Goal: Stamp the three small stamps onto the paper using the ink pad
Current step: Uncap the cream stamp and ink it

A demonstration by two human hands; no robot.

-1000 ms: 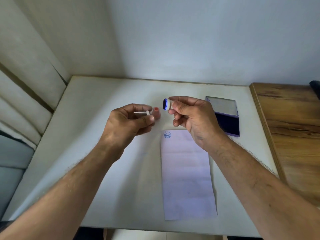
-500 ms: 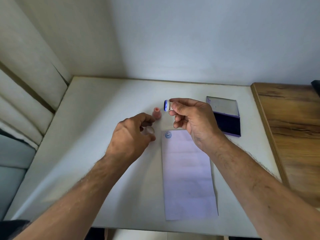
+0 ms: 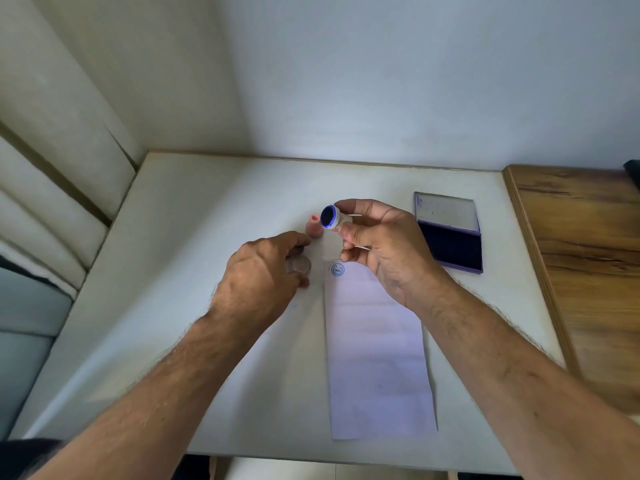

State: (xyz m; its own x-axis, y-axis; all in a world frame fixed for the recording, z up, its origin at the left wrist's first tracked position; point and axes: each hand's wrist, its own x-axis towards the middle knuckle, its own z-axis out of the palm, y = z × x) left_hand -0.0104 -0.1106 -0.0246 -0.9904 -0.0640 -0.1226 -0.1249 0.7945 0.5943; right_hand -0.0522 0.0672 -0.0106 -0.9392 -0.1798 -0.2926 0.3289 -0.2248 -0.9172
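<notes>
Lowered left hand (image 3: pixel 258 271) to bench (image 3: pixel 194 237), pinching cap (image 3: pixel 298 264) | right hand (image 3: pixel 377 244) grips inked stamp (image 3: pixel 329 217) above paper (image 3: pixel 375 348) top edge | next: turn face down, press squarely below print (image 3: pixel 337 270), avoid sliding

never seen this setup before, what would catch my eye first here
The right hand holds a small round stamp above the white table, its blue inked face turned toward the camera. Just below, a single blue circular print sits at the top corner of the paper strip. To the right, the ink pad lies open.
</notes>
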